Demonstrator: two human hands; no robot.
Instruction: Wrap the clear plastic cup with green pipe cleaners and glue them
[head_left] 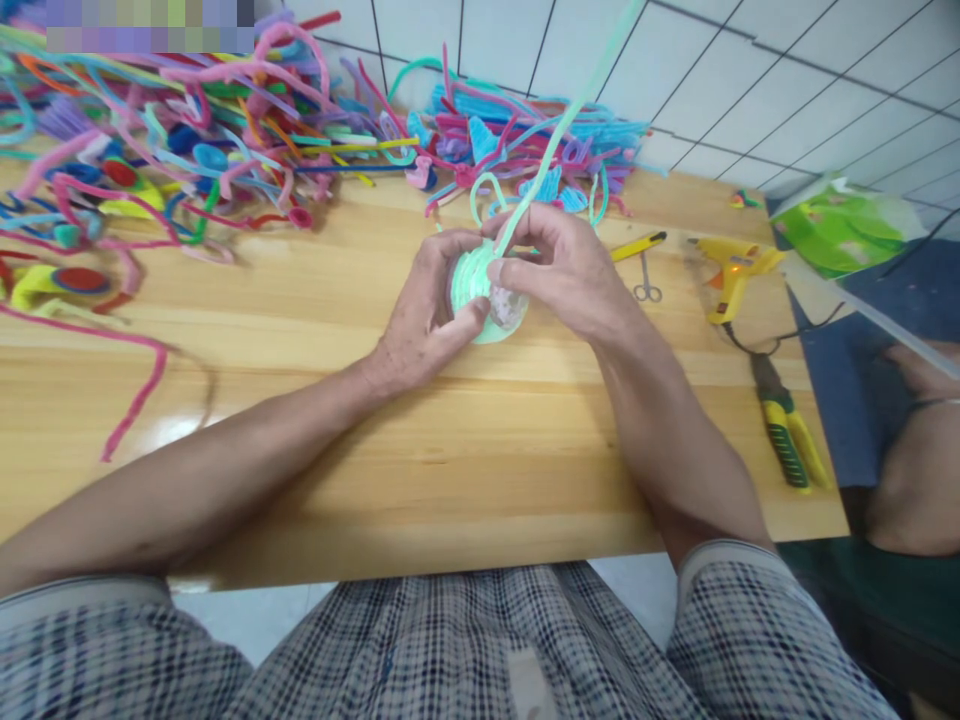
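Both hands meet over the middle of the table around a small rounded piece [471, 278] wrapped in mint-green fuzzy stem, with a pale, whitish patch on its right side. My left hand [427, 310] grips it from the left, thumb across its front. My right hand [559, 265] pinches a long mint-green stem [559, 135] between thumb and fingers at the top of the piece; the stem's free length rises up and to the right, out of view. The fingers behind the piece are partly hidden.
Colourful fuzzy stems [247, 130] heap along the wooden table's [465, 480] back and left. At right lie a yellow cutter [637, 246], small scissors [646, 290], a glue gun [731, 275] with a cord, pliers [784, 425] and a green bag [840, 225]. A person's leg [919, 470] shows beyond.
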